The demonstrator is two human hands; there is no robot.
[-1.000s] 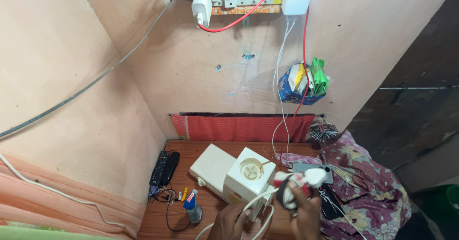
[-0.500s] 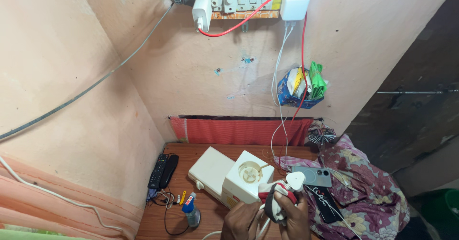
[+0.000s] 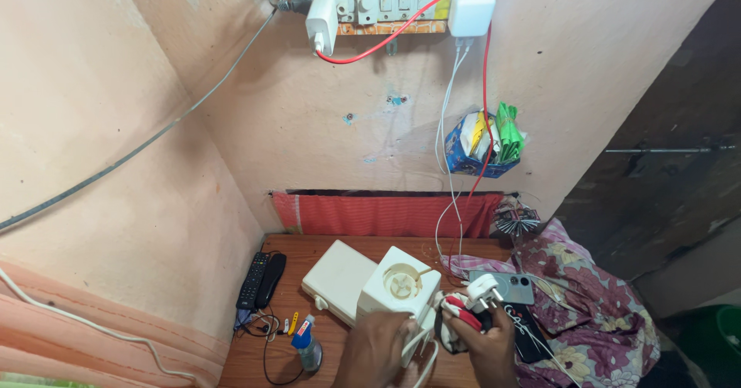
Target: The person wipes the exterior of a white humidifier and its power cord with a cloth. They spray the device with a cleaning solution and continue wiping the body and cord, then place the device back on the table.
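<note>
Right hand (image 3: 485, 340) is closed around the white plug (image 3: 482, 289) and its bundled cord, while the left hand (image 3: 376, 347) is pressed against the white mixer base (image 3: 397, 286) on the counter (image 3: 297, 250). That base looks boxy, heavy and smooth, so grab it low by the sides; the cord's floppy. Crowding it: a flat white box (image 3: 337, 272), a small bottle (image 3: 306, 338), phones (image 3: 505, 288) and a floral cloth (image 3: 594, 303).

white plug (image 3: 484, 288) | prongs up, cord bundled | beside white mixer base (image 3: 399, 291) on wooden table
</note>
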